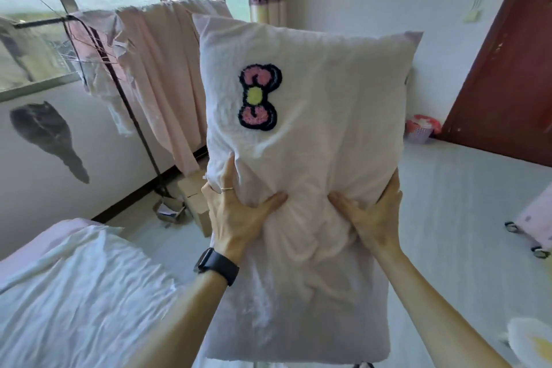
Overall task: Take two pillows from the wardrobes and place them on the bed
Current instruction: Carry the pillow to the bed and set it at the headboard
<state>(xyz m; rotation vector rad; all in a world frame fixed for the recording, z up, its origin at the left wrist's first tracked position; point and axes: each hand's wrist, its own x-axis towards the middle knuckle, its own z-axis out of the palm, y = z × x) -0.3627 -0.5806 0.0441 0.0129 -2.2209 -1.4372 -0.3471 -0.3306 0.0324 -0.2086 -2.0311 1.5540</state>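
Observation:
I hold a white pillow [313, 104] upright in front of me, in the middle of the view. It has a pink, black and yellow bow patch on its face. My left hand [236, 212], with a ring and a dark watch on the wrist, grips the pillow's left side near the middle. My right hand [370, 215] grips its right side at the same height. The bed [74, 293], with a rumpled white sheet and a pink edge, lies at the lower left, apart from the pillow. No wardrobe is in view.
A clothes rack [140, 134] with pink garments stands by the window at the left. Cardboard boxes [194, 203] sit on the floor behind the pillow. A dark red door [507, 69] is at the right, a pink wheeled case [534, 218] at the right edge.

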